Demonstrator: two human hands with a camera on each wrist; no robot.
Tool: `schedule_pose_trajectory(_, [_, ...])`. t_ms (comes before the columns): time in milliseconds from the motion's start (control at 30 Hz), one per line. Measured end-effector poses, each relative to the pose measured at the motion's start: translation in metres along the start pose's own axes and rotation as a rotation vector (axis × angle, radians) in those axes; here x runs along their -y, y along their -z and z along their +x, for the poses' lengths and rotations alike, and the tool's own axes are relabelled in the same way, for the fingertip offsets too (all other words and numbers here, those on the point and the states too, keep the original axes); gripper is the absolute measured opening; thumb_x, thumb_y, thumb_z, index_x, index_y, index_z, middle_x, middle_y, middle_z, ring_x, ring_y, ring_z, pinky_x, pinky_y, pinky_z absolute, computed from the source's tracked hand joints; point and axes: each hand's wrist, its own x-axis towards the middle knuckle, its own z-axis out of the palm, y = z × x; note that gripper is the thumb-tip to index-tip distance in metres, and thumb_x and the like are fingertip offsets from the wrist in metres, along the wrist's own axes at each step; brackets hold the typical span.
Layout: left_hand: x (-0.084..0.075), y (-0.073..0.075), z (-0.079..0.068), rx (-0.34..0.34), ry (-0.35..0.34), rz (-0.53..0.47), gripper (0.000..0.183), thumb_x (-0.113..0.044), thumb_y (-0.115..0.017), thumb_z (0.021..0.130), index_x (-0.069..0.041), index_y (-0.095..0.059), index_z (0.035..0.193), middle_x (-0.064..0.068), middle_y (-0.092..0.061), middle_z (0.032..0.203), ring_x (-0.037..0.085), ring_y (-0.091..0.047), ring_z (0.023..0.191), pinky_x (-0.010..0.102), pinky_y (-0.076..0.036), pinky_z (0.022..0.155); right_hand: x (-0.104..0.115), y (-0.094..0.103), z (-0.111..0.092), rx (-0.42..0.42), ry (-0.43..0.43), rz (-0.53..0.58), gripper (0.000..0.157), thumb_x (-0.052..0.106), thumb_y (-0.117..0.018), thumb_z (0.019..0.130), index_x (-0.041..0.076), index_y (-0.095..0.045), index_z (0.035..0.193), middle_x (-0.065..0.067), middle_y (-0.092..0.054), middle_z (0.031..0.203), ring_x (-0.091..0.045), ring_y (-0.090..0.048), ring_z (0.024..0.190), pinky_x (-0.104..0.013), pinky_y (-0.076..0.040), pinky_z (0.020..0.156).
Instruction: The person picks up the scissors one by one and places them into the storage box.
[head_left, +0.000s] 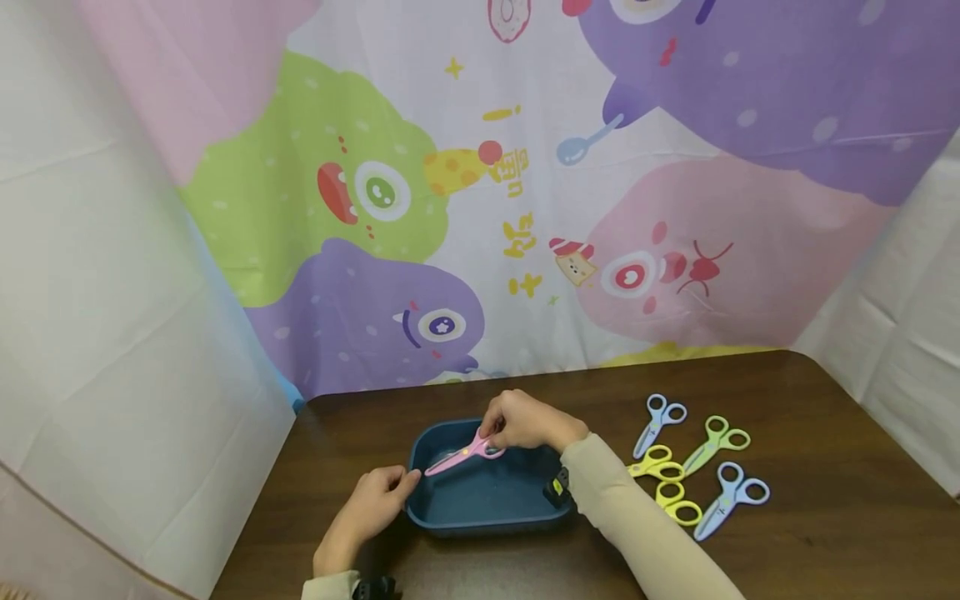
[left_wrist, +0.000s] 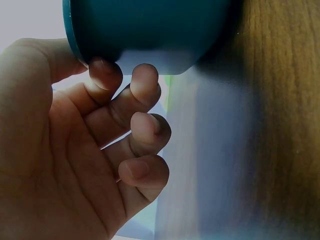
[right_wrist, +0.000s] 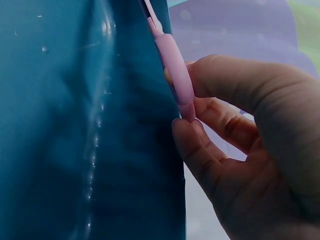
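A dark teal plastic basin [head_left: 487, 526] sits on the table. My left hand [head_left: 371, 504] pinches its left rim; in the left wrist view the thumb lies over the edge of the basin [left_wrist: 145, 30], and the index fingertip touches the outer wall, while the other fingers curl loosely below. My right hand [head_left: 521, 419] holds pink scissors [head_left: 456, 457] by the handle loops, over the far part of the basin, blades pointing left. In the right wrist view the thumb and fingers grip the pink handle [right_wrist: 175, 67] near the basin's edge.
Right of the basin on the brown table [head_left: 840, 500] lie blue scissors [head_left: 654, 421], green scissors [head_left: 712, 444], overlapping yellow scissors [head_left: 663, 467] and larger blue scissors [head_left: 727, 502]. The right forearm partly covers the yellow ones. A cartoon-printed cloth [head_left: 525, 333] hangs behind the table.
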Motion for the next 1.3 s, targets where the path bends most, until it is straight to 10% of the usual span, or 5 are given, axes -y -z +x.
schedule_pose_trajectory(1300, [0.0, 0.0, 0.0, 0.011, 0.011, 0.024, 0.043, -0.029, -0.058, 0.106, -0.011, -0.053, 0.068, -0.004, -0.05, 0.06, 0.009, -0.045, 0.054, 0.024, -0.035, 0.055, 0.006, -0.022, 0.005, 0.055, -0.089, -0.12, 0.01, 0.006, -0.08, 0.088, 0.009, -0.083, 0.097, 0.0, -0.078, 0.094, -0.004, -0.062, 0.074, -0.018, -0.054, 0.071])
